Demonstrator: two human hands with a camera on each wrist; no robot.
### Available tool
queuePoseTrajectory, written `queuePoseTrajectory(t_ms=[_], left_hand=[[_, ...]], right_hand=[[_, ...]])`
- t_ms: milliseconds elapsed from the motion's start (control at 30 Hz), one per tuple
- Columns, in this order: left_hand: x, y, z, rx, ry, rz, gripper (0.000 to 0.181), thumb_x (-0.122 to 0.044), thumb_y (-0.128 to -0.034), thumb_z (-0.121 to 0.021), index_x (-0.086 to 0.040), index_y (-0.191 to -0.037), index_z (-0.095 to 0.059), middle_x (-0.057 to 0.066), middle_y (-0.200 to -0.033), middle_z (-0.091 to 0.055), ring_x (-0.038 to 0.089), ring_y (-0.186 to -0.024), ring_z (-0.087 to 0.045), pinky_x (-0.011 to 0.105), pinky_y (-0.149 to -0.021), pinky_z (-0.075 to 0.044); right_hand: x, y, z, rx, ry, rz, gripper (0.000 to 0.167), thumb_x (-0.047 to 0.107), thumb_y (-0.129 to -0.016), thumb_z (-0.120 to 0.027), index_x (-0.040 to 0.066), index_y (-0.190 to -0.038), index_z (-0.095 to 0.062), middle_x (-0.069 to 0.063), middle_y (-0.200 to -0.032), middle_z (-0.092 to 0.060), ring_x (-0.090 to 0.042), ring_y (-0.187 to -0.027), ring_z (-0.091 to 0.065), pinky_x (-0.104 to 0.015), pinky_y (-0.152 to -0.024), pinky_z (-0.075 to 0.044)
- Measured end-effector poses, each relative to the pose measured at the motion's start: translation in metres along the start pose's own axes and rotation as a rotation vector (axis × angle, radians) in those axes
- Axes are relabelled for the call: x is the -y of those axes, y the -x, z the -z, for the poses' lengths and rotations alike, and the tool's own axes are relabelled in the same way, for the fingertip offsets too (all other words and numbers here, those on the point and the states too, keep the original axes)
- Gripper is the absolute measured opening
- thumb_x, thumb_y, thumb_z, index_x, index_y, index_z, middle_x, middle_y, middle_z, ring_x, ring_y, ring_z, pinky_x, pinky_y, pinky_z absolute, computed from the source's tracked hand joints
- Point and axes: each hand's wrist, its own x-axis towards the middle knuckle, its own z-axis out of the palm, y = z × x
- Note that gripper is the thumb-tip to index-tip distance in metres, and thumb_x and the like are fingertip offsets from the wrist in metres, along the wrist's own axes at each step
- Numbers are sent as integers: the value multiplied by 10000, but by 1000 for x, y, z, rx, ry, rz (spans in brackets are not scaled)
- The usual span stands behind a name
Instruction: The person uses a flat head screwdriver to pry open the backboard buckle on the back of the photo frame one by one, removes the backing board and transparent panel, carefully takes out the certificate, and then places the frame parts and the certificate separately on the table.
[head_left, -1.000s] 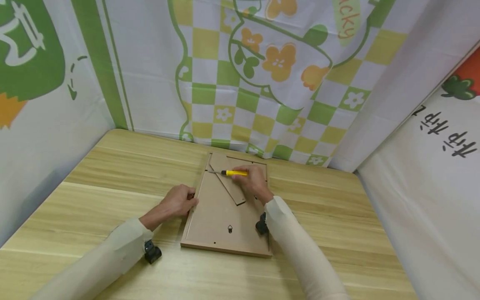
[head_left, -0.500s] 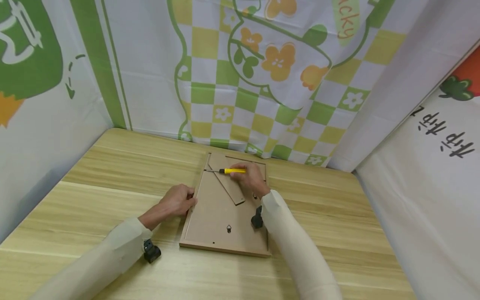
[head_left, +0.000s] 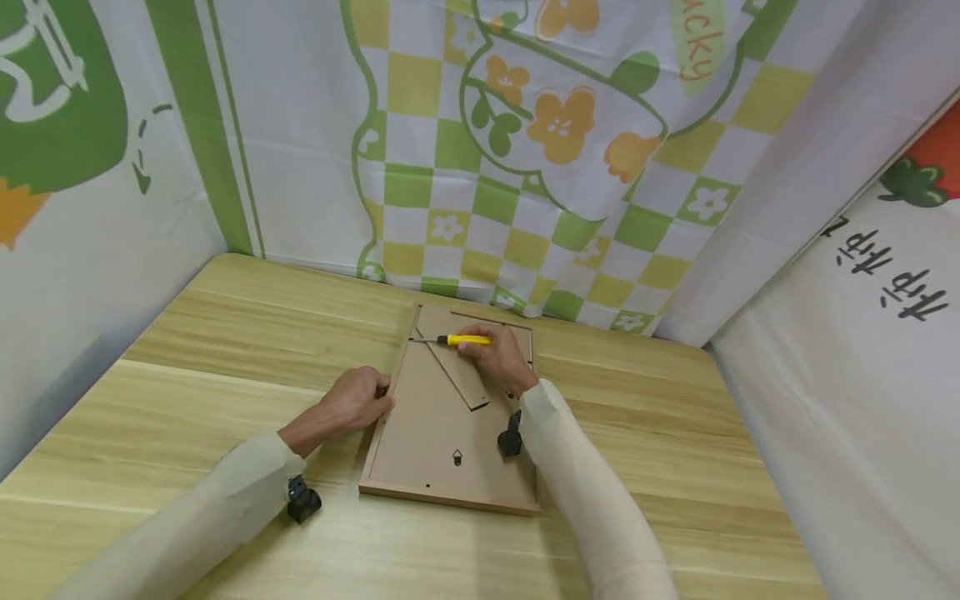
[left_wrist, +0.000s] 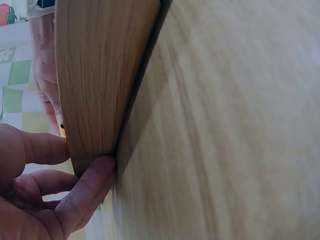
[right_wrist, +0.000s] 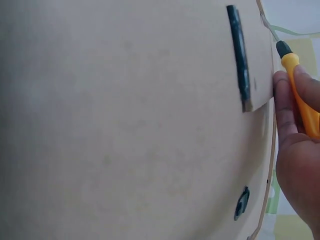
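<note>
A picture frame (head_left: pixel 416 433) lies face down on the table, its brown backboard up and a stand leg (head_left: pixel 463 375) slanting across it. My right hand (head_left: pixel 498 354) holds a screwdriver (head_left: pixel 468 340) by its yellow handle; the shaft points left, with its tip by a small black tab at the frame's upper left edge. In the right wrist view, thumb and fingers close around the screwdriver (right_wrist: pixel 300 95). My left hand (head_left: pixel 352 400) grips the frame's left edge. Seen from the left wrist, its fingers (left_wrist: pixel 87 192) pinch the wooden side (left_wrist: pixel 107 75).
A small metal hanger (head_left: pixel 457 457) is fixed low on the backboard, and another (head_left: pixel 510 394) sits near the right wrist. The wooden table (head_left: pixel 225 350) extends on both sides. A patterned cloth (head_left: pixel 457 183) hangs close behind the frame.
The screwdriver has shifted very slightly up and left, its handle turning nearly level, and the right wrist has moved slightly left. The left hand keeps its place on the frame.
</note>
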Motion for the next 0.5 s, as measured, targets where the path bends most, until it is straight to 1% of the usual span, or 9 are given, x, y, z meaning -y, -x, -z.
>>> queuePoseTrajectory(t_ms=[100,200,300,433,500], left_hand=[[2,0,0,-9,-9,-28,338,-44,-884,-602,-122,-604,-432,-46,-567,-373,103,-517,-378,216,-485,-291],[3,0,0,-17,-9,-53,349,-40,-878,-602,-129,-600,-411,-52,-569,-357,99,-515,-365,218,-485,-287],[4,0,0,-16,-5,-55,352,-43,-883,-605,-128,-602,-411,-50,-568,-356,99,-513,-362,217,-482,-286],[4,0,0,-2,11,-27,342,-40,-885,-610,-118,-605,-430,-44,-568,-372,101,-517,-377,214,-478,-296],[3,0,0,2,15,-19,333,-42,-885,-612,-114,-609,-441,-43,-570,-378,101,-521,-384,213,-480,-300]], right_hand=[[0,1,-1,17,-72,-5,241,148,-912,-700,95,-1147,-721,-93,-1156,-688,-158,-992,-606,-287,-883,-525],[0,1,-3,24,-186,-14,259,131,-917,-692,76,-1170,-709,-104,-1152,-677,-121,-945,-611,-240,-837,-538],[-2,-1,-6,35,-365,-39,290,75,-921,-672,7,-1203,-673,-138,-1176,-668,-103,-940,-648,-245,-852,-568],[-9,-5,-11,45,-629,-107,341,-16,-935,-607,-79,-1269,-593,-173,-1205,-658,-147,-977,-695,-286,-901,-566],[-11,-6,-12,32,-713,-146,350,-37,-941,-580,-90,-1287,-574,-174,-1205,-659,-162,-987,-700,-283,-907,-560]])
